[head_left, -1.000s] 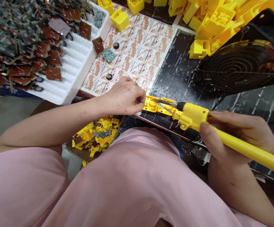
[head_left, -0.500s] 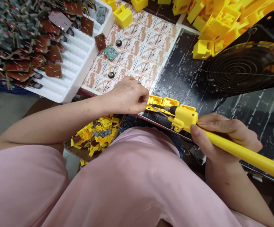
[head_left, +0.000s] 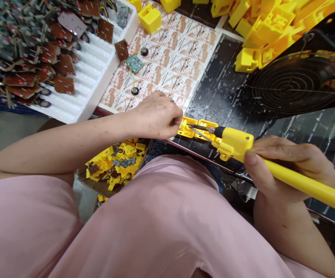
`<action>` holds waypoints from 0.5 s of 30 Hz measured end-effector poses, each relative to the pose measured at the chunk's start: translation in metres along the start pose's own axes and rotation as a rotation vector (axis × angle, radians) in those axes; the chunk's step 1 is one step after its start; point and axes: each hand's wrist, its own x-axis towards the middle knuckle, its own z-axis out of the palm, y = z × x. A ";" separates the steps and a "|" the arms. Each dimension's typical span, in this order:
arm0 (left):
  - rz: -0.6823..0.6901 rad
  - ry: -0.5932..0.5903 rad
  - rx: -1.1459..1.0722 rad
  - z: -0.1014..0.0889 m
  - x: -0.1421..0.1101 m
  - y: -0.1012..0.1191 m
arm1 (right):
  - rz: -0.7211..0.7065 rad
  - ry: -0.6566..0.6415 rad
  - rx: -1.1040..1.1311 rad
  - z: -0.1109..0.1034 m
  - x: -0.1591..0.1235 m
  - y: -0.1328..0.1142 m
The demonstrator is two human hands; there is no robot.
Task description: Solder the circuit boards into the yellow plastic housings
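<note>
My left hand is closed in a pinch at the left end of a flat yellow plastic part lying on the black mat near the table's front edge. My right hand grips a yellow soldering iron by its long handle. The iron's dark metal tip points left and rests over the yellow part, just right of my left fingers. What my left fingertips pinch is hidden.
A white foam tray at the left holds several brown circuit boards. A loose green board and small black discs lie on printed paper. Yellow housings pile up behind a black fan grille. A box of yellow parts sits below the table edge.
The soldering iron slid left toward my left hand, then drew back right a little. My left hand stayed pinched at the yellow part.
</note>
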 end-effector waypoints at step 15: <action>-0.060 0.164 -0.127 0.011 -0.011 -0.011 | 0.086 0.158 -0.042 0.005 -0.015 -0.007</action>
